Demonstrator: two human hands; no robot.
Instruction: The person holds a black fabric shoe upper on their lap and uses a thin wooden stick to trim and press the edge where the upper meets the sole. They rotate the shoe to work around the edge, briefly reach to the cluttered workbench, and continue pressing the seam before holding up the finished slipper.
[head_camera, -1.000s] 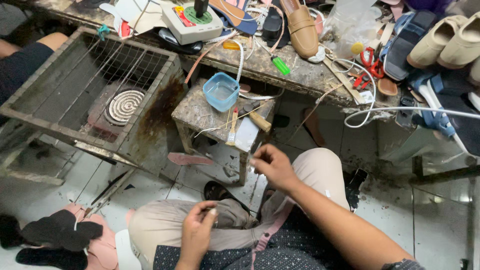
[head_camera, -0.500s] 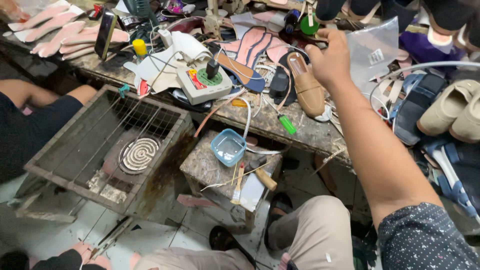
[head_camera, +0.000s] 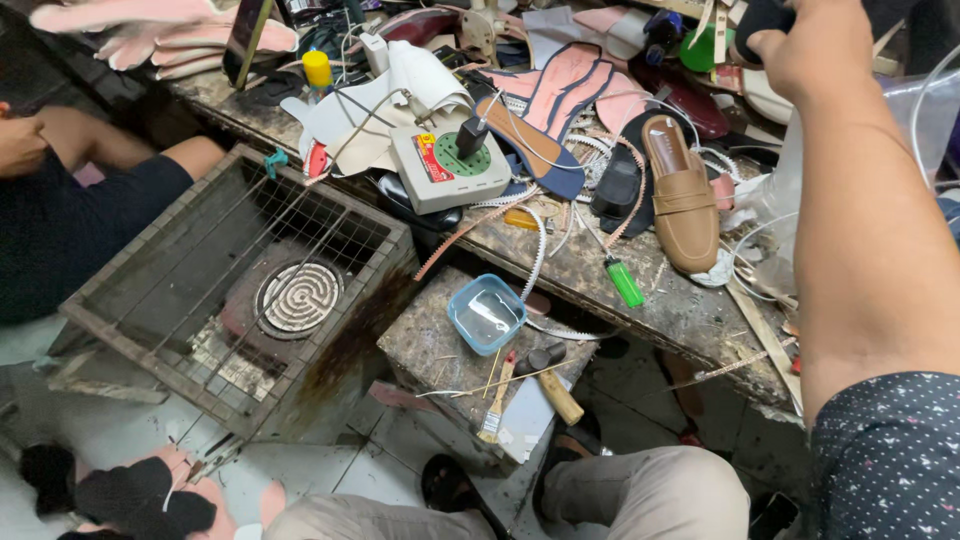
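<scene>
Right hand (head_camera: 810, 45) reaches over the cluttered bench (head_camera: 640, 290), fingers curled on a dark object (head_camera: 765, 15) at the frame's top edge; grip partly hidden. Below and left of it lies a tan leather loafer (head_camera: 682, 195). Left hand out of view.

Head camera looks steeply down, close over cluttered workbench (head_camera: 640, 290) (single view).

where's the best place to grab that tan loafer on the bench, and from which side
Probably across the middle of the tan loafer, just behind the strap, coming down from above. It lies sole-down with its opening facing up, heel toward the far side and toe toward the bench edge. Its long sides look mostly free, though a black piece sits close on one side. The right hand is nearest.
</scene>
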